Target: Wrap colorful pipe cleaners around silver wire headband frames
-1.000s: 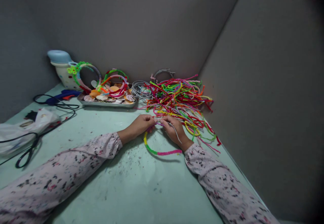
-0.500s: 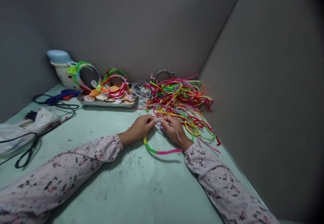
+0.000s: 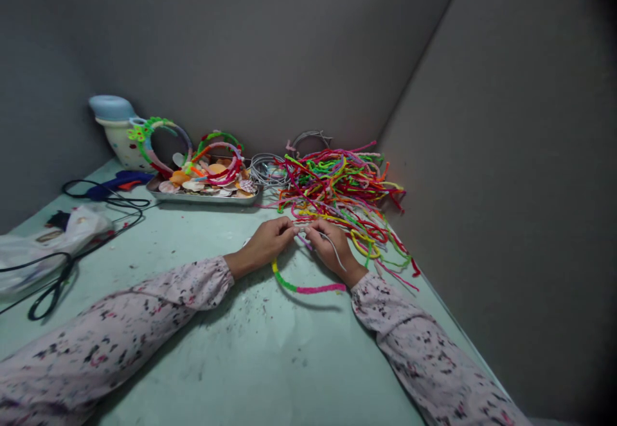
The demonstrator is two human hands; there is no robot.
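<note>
My left hand (image 3: pixel 268 242) is closed in a pinch on a wire hoop (image 3: pixel 315 290) wrapped in pipe cleaner. Yellow, green and pink sections of it curve below my hands, over the table. My right hand (image 3: pixel 333 247) is closed too, its thumb and fingertips pinching at the hoop close to my left fingertips. A bare grey wire end (image 3: pixel 336 250) arcs over the right hand. Just under the fingers shows a short purple pipe cleaner (image 3: pixel 305 242); which fingers hold it is hard to make out.
A tangled pile of coloured pipe cleaners (image 3: pixel 342 178) lies beyond my right hand, beside coiled grey wire (image 3: pixel 268 170). Left of that, a metal tray (image 3: pixel 207 200) holds shells and wrapped hoops (image 3: pixel 226 172). A spotted container (image 3: pixel 120 140), black cord (image 3: pixel 58 291) and plastic bag (image 3: pixel 72 236) are at left.
Both hands stay almost in place, still pinching together. The hoop's hanging coloured part has shifted very slightly left.
</note>
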